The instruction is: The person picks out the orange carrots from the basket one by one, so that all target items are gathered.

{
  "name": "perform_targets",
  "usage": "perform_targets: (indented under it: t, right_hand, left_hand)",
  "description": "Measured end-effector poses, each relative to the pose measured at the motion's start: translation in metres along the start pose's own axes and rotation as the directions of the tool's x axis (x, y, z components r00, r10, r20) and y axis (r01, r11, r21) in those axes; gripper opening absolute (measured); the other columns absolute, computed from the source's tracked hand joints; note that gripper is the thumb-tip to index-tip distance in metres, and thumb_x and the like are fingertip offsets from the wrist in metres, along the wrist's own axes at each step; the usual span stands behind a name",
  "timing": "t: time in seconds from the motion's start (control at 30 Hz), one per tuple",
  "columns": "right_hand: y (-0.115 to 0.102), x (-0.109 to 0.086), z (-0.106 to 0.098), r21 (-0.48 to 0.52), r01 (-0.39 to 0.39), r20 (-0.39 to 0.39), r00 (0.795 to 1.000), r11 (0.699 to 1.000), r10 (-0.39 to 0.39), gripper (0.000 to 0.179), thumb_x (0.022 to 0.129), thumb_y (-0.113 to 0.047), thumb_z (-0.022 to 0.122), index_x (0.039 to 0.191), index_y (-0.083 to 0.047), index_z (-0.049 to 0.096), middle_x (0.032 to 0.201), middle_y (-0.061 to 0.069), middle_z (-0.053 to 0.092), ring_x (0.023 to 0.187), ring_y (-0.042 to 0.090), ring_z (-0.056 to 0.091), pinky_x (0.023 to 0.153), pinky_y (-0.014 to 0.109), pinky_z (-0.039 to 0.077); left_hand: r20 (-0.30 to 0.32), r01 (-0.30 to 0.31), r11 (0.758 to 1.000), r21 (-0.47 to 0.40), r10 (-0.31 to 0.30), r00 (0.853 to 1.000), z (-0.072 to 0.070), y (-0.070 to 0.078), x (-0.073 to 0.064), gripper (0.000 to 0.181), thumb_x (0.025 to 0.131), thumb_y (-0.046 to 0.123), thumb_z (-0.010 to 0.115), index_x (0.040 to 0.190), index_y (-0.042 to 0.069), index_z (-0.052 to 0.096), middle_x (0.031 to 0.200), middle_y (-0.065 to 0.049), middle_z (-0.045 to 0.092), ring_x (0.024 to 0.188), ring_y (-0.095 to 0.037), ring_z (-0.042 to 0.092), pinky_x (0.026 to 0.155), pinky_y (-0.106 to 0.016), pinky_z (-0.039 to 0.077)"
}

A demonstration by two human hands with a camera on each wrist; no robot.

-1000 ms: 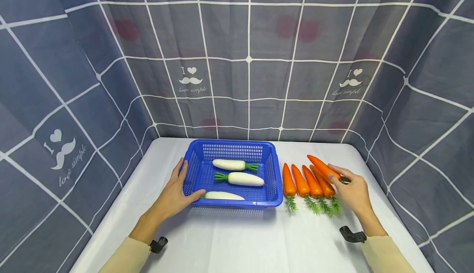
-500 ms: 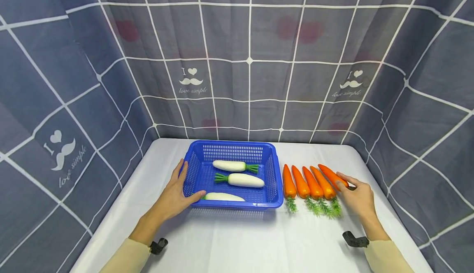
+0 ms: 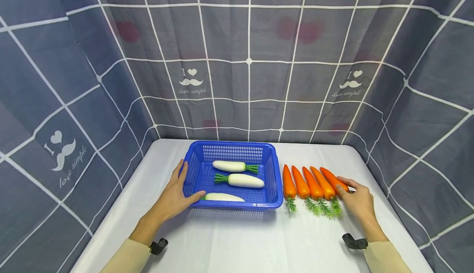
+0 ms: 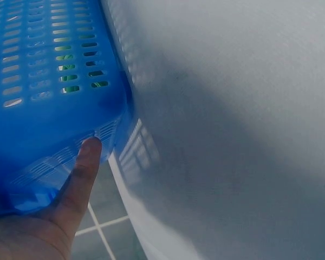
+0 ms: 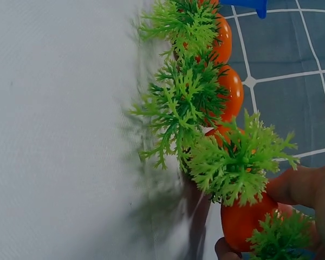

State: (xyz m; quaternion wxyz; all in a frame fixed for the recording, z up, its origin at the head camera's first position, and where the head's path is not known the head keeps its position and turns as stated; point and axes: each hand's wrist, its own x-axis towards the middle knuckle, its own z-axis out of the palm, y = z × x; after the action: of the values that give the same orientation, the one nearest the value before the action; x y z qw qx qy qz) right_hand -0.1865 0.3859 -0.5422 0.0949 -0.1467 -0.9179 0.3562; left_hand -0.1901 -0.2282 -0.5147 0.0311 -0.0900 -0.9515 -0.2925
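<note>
In the head view my left hand (image 3: 171, 199) rests at the near left corner of a blue perforated plastic basket (image 3: 255, 204), fingers spread along the left side and thumb on the near rim. Inside lie three white radishes (image 3: 246, 180) with green tops. My right hand (image 3: 358, 199) holds the rightmost orange carrot (image 3: 331, 177) near its top end, between thumb and fingers. Its leafy top is hidden by the hand in the head view, while the right wrist view shows the carrot's thick end (image 5: 241, 225) between thumb and fingers.
Several more carrots (image 3: 312, 185) lie side by side just right of the basket, tips pointing away, green leaves toward me. Everything stands on a white-covered table (image 3: 255, 244). A grey-blue gridded curtain (image 3: 229, 75) encloses the back and both sides.
My right hand has lowered the carrot from above the row and slightly right, so it now lies at the row's right end. The left hand and basket have stayed put.
</note>
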Motion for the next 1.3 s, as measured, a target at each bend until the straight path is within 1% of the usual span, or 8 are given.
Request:
perform_targets:
  t: [0.1, 0.27, 0.37, 0.47, 0.67, 0.97, 1.17, 1.3]
  right_hand:
    - [0.0016, -0.0007, 0.0003, -0.007, 0.002, -0.002, 1.000, 1.000, -0.002, 0.043, 0.115, -0.031, 0.073, 0.154, -0.013, 0.077, 0.155, 0.023, 0.076, 0.135, 0.050, 0.077, 0.091, 0.034, 0.053]
    - [0.0027, -0.0022, -0.0001, -0.015, -0.009, -0.016, 1.000, 1.000, 0.009, 0.043, 0.114, -0.032, 0.072, 0.152, -0.012, 0.078, 0.149, 0.020, 0.080, 0.128, 0.045, 0.082, 0.077, 0.015, 0.049]
    - [0.0021, -0.0031, -0.0012, -0.019, -0.006, -0.016, 1.000, 1.000, 0.005, 0.044, 0.114, -0.032, 0.072, 0.152, -0.011, 0.078, 0.148, 0.020, 0.080, 0.129, 0.045, 0.082, 0.076, 0.012, 0.047]
    - [0.0012, -0.0038, -0.0023, -0.021, -0.007, -0.009, 1.000, 1.000, 0.007, 0.045, 0.115, -0.033, 0.071, 0.153, -0.009, 0.077, 0.149, 0.021, 0.079, 0.130, 0.046, 0.081, 0.078, 0.017, 0.049]
    - [0.0017, -0.0029, -0.0038, -0.026, -0.031, 0.005, 1.000, 0.999, 0.031, 0.048, 0.116, -0.034, 0.068, 0.156, -0.008, 0.074, 0.152, 0.025, 0.077, 0.130, 0.049, 0.077, 0.087, 0.034, 0.053]
    - [0.0054, -0.0020, -0.0065, -0.047, -0.040, -0.007, 0.999, 0.998, 0.040, 0.050, 0.115, -0.035, 0.069, 0.157, -0.007, 0.073, 0.143, 0.033, 0.078, 0.128, 0.053, 0.075, 0.087, 0.041, 0.054]
    - [0.0070, -0.0016, -0.0087, -0.061, -0.041, -0.019, 0.999, 0.997, 0.040, 0.052, 0.114, -0.036, 0.068, 0.157, -0.007, 0.072, 0.139, 0.033, 0.078, 0.121, 0.049, 0.075, 0.084, 0.040, 0.052]
    - [0.0070, -0.0019, -0.0093, -0.076, -0.033, -0.029, 0.999, 0.997, 0.031, 0.053, 0.114, -0.035, 0.067, 0.158, -0.005, 0.071, 0.148, 0.033, 0.075, 0.129, 0.053, 0.072, 0.092, 0.053, 0.057]
  left_hand:
    - [0.002, 0.005, 1.000, 0.001, -0.005, 1.000, 0.0004, -0.0001, -0.0004, 0.134, 0.101, 0.074, 0.078, 0.187, 0.003, 0.004, 0.197, -0.024, -0.002, 0.177, -0.063, 0.021, 0.135, -0.082, 0.036]
    - [0.001, 0.004, 1.000, 0.000, -0.004, 1.000, 0.0005, 0.0000, -0.0006, 0.135, 0.101, 0.076, 0.077, 0.187, 0.003, 0.004, 0.197, -0.025, -0.001, 0.177, -0.062, 0.021, 0.135, -0.082, 0.036]
    - [0.000, 0.005, 1.000, -0.003, -0.005, 1.000, 0.0008, -0.0002, -0.0010, 0.135, 0.101, 0.075, 0.078, 0.187, 0.003, 0.004, 0.197, -0.025, 0.000, 0.177, -0.062, 0.021, 0.135, -0.082, 0.036]
    - [0.001, 0.005, 1.000, -0.004, -0.005, 1.000, 0.0011, -0.0008, -0.0011, 0.134, 0.101, 0.074, 0.078, 0.187, 0.003, 0.003, 0.197, -0.024, -0.001, 0.177, -0.062, 0.021, 0.135, -0.082, 0.036]
    - [0.001, 0.002, 1.000, -0.013, -0.002, 1.000, 0.0003, -0.0002, -0.0002, 0.132, 0.102, 0.069, 0.080, 0.187, 0.003, 0.003, 0.198, -0.022, -0.004, 0.178, -0.062, 0.020, 0.136, -0.081, 0.035]
    - [0.006, 0.006, 1.000, -0.007, -0.006, 1.000, -0.0003, 0.0005, 0.0003, 0.132, 0.102, 0.069, 0.079, 0.187, 0.003, 0.002, 0.197, -0.023, -0.003, 0.178, -0.062, 0.020, 0.135, -0.081, 0.035]
    - [0.010, 0.010, 1.000, -0.004, -0.010, 1.000, -0.0011, 0.0012, 0.0002, 0.134, 0.101, 0.076, 0.077, 0.187, 0.005, 0.003, 0.198, -0.022, -0.003, 0.178, -0.062, 0.021, 0.135, -0.081, 0.036]
    - [0.013, 0.013, 1.000, -0.009, -0.012, 1.000, -0.0008, 0.0012, 0.0003, 0.134, 0.101, 0.074, 0.077, 0.187, 0.005, 0.002, 0.198, -0.022, -0.003, 0.178, -0.062, 0.020, 0.135, -0.082, 0.035]
